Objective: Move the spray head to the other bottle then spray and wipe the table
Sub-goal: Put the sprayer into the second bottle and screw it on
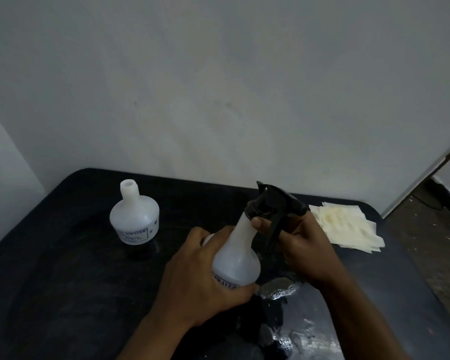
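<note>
Fingers of the left hand (203, 276) are wrapping the white bottle (238, 258) to steady it, while the right hand (300, 245) is gripping the black spray head (276, 203) at its neck, probably for turning. Open second bottle (134, 215) is standing apart on the dark table (63, 281), tissues (348, 227) beside.

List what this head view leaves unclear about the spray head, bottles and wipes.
- Spray head: motion-blurred; the right hand covers its collar, so thread seating is unreadable.
- Held bottle: the left hand hides its base and part of its label; liquid level indiscernible.
- Open bottle: label print too small.
- Paper wipes: count unclear; near edge behind the right hand.
</note>
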Tool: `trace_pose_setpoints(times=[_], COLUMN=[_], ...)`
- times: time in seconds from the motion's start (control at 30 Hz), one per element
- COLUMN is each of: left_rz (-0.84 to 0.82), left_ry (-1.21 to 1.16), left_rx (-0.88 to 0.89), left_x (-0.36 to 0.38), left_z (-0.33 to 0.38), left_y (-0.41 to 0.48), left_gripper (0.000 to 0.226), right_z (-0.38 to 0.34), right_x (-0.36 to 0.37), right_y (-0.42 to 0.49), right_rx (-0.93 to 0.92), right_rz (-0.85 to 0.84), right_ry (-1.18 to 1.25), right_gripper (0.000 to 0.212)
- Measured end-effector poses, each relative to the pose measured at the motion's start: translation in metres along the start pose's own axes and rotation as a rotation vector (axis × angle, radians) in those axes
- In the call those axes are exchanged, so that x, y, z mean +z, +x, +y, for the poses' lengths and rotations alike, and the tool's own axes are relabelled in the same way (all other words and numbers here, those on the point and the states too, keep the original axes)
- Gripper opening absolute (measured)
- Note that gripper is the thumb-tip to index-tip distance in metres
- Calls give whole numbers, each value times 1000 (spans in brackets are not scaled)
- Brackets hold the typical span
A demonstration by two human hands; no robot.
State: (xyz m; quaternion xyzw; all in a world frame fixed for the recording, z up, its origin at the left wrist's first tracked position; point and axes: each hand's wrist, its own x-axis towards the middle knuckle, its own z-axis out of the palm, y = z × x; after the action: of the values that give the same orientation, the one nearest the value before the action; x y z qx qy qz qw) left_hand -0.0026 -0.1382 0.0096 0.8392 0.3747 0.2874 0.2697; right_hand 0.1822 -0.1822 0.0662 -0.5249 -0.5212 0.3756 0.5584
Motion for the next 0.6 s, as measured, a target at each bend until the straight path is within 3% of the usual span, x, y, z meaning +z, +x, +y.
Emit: trace_pose_setpoints(times=[0.33,0.6], left_rz=[-5,56], left_ry=[121,199], left_rx=[-16,-10], left_x=[-1,-4], left_z=[4,3], left_y=[-4,-4], left_gripper=[89,87], right_z=[0,-4], right_x=[7,0], right_y=[3,-1], right_rx=[65,73], right_rz=[61,-36], right_ry=[59,-12], right_gripper=[33,13])
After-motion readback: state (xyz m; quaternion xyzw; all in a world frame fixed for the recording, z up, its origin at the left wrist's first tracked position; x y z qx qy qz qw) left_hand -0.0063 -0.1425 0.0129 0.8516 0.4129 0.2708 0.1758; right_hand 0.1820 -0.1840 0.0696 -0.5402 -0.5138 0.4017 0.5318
